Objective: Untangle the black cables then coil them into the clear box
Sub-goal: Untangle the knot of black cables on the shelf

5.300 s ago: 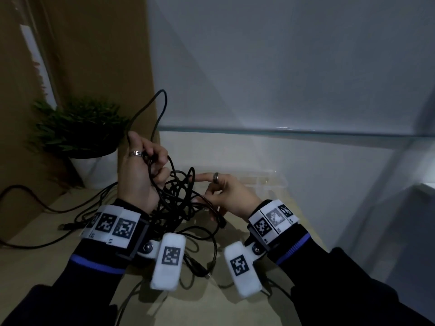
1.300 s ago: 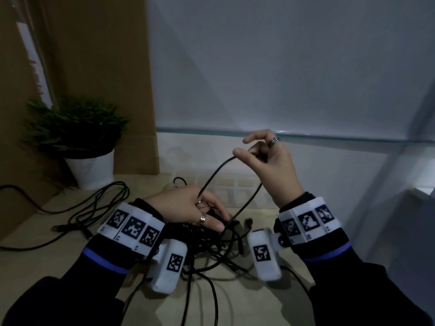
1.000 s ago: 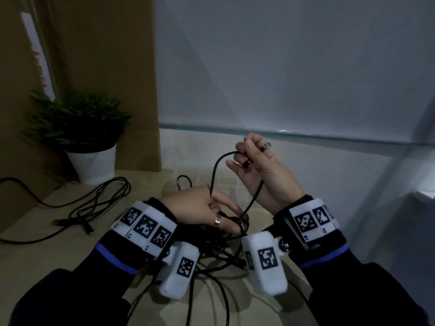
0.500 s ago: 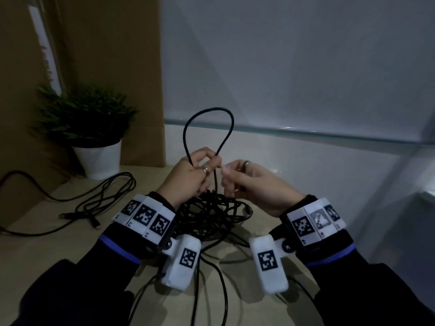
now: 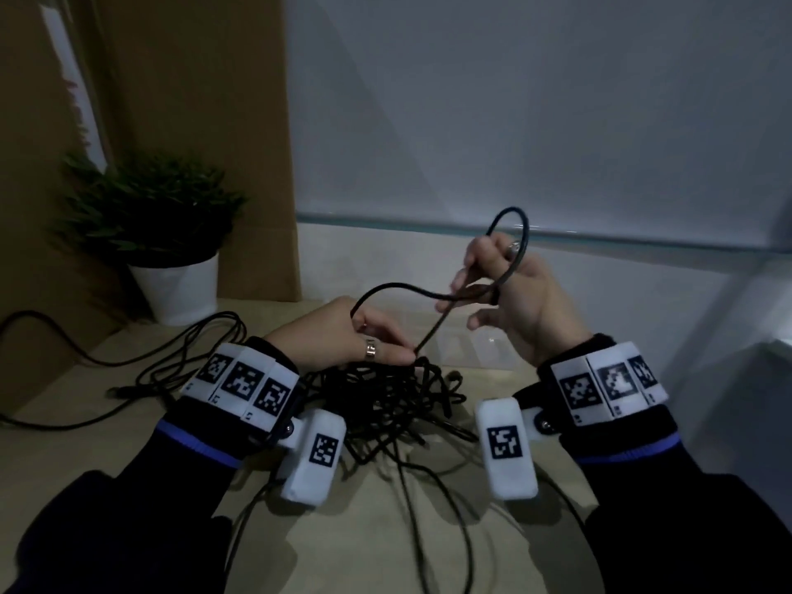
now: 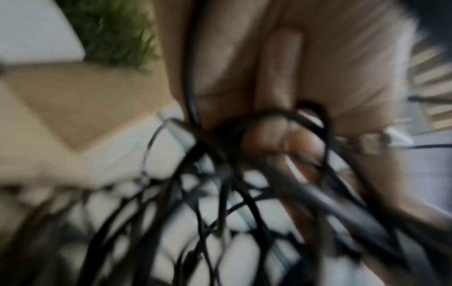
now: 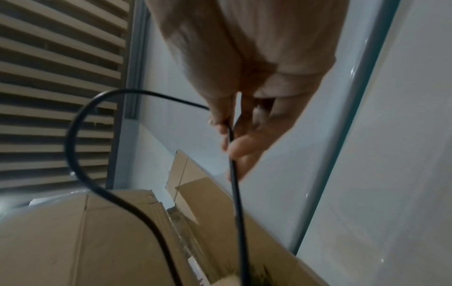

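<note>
Black cables (image 5: 398, 400) are showing against a tan tabletop (image 5: 85, 448); green plant (image 5: 150, 207) is sitting in a white pot (image 5: 175, 289), left.

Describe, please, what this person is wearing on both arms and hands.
Both arms wear dark sleeves with a blue stripe at each cuff. Each wrist carries a white band of square black-and-white coded markers, and under each hangs a rounded white camera block with one such marker. The left hand has a silver ring; the right hand also has a ring.
</note>
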The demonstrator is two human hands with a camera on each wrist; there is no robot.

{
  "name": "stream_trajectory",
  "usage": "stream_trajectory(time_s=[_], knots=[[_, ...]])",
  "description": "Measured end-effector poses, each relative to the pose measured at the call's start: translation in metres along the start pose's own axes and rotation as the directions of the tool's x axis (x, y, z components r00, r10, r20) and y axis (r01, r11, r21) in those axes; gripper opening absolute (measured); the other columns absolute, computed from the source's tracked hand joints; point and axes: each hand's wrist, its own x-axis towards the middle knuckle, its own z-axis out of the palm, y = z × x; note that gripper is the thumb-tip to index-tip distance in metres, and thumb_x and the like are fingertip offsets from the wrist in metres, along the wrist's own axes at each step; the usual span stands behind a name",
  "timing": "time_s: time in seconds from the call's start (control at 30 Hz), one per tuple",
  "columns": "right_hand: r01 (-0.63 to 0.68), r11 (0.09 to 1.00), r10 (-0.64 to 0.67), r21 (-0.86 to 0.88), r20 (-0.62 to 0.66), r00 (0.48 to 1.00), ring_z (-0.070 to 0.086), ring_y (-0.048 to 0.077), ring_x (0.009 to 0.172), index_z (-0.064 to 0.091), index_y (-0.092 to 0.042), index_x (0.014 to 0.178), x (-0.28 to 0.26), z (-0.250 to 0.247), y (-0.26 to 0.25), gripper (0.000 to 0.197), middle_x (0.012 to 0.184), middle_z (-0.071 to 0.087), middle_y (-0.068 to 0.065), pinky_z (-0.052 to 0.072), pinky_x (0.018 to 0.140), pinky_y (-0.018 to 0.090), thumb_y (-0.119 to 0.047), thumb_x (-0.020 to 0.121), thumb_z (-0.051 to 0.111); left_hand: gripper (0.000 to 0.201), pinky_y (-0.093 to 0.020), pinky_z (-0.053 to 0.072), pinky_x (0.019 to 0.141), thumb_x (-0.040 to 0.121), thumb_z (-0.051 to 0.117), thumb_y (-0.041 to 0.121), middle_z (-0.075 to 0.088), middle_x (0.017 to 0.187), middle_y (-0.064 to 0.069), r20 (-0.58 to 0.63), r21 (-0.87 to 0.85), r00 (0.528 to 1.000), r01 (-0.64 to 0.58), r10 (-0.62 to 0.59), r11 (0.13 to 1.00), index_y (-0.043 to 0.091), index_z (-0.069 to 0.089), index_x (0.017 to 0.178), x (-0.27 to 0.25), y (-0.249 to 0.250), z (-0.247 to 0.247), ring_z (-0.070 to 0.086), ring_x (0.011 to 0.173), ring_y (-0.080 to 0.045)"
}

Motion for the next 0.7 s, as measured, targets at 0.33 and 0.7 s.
stream_trajectory(time_s=[0.33, 0.7], knots=[[0.253, 0.93, -0.365, -0.266, -0.593, 0.718, 0.051, -0.004, 0.069, 0.063, -0.023, 0.096, 0.027, -0.071, 0.003, 0.013, 0.079, 0.059, -0.015, 0.041, 0.069, 0.011, -0.02, 0.095, 0.05, 0.011, -0.02, 0.048, 0.09, 0.069, 0.08, 0.024, 0.074, 0.091, 0.008, 0.154, 0.213, 0.975, 0.125, -0.16, 0.969, 0.027, 0.075, 0.078, -0.006, -0.001, -0.006, 0.066, 0.091, -0.005], [0.211, 0.827, -0.277, -0.521, -0.053, 0.959, 0.05, 0.001, 0.058, 0.052, -0.026, 0.079, 0.01, -0.019, 0.006, 0.015, 0.069, 0.055, -0.006, 0.038, 0.059, 0.018, -0.023, 0.094, 0.051, 0.014, -0.022, 0.024, 0.042, 0.097, 0.046, 0.019, 0.073, 0.075, -0.008, -0.027, -0.036, 0.998, 0.054, -0.055, 0.998, 0.018, 0.049, 0.083, -0.001, -0.003, -0.003, 0.031, 0.04, -0.013]])
